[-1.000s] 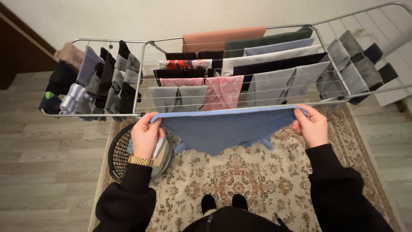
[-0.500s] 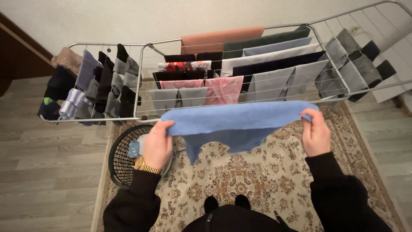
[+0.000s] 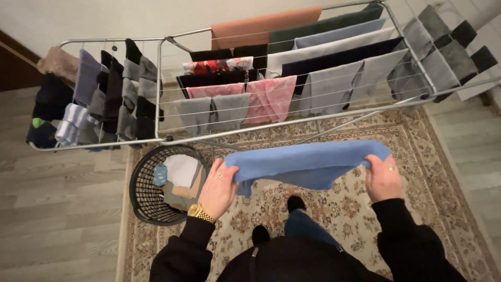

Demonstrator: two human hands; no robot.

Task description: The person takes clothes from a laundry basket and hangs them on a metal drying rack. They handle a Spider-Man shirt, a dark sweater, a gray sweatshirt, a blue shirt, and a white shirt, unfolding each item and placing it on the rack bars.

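Blue cloth (image 3: pixel 308 166) stretched between left hand (image 3: pixel 218 189) and right hand (image 3: pixel 383 178), each clamped on 1 end, in front of the drying rack (image 3: pixel 292 122) and above the rug (image 3: pixel 334 209); soft, light and limp, it sags mid-span, so end grips suit it best

Seen from one head-worn camera, looking steeply down and forward from close above onto the drying rack (image 3: pixel 292 125) standing before the wall.

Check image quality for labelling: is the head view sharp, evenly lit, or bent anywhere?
Head view: blue cloth and both hands, left hand, right hand, sharp enough; light soft, even, no glare; drying rack rails bow from wide-angle distortion; corners slightly darker.
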